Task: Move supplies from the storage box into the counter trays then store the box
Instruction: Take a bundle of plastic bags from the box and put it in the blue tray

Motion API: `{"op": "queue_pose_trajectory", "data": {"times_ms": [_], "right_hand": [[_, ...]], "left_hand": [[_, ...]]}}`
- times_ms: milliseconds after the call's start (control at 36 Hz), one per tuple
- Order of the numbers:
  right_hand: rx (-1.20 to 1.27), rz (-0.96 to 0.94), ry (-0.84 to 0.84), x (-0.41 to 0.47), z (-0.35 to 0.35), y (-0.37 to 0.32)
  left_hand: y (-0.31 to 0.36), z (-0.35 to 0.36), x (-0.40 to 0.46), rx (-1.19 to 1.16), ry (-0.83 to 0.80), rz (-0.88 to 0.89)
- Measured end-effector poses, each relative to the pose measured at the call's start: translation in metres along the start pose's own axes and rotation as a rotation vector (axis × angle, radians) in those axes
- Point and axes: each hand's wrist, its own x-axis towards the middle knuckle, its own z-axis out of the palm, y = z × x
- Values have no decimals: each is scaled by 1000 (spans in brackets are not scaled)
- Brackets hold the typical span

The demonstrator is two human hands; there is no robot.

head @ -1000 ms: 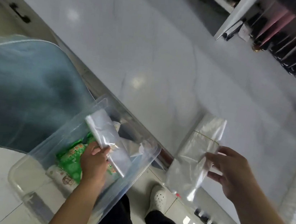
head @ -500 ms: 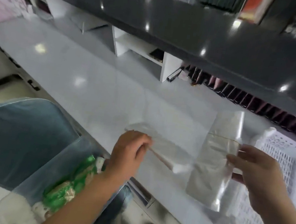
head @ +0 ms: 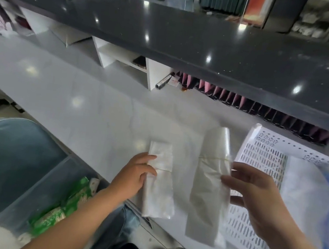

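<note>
Both bag bundles, lifted from the storage box [head: 32,186], now hang lengthwise over the counter: left hand [head: 134,174] grips the smaller bundle [head: 159,184], right hand [head: 254,196] pinches the banded bundle [head: 210,184], nearer the white tray [head: 264,156] at right.

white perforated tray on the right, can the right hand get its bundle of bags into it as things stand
Probably yes. The right hand holds the banded bundle of clear bags right beside the white perforated tray, whose near slatted part is bare, with nothing between them; a white sheet covers only the tray's far side.
</note>
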Motion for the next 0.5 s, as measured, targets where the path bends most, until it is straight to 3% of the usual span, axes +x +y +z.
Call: {"op": "queue_pose_trajectory", "data": {"times_ms": [111, 278, 417, 500], "right_hand": [[-27, 58, -107, 9, 23, 9], [-104, 117, -186, 47, 71, 20], [-72, 294, -227, 78, 100, 42], [-169, 366, -131, 90, 108, 69]], "left_hand": [[9, -18, -19, -184, 16, -196], [29, -30, -46, -686, 153, -588], [38, -35, -49, -895, 92, -707], [42, -36, -41, -964, 21, -764]]}}
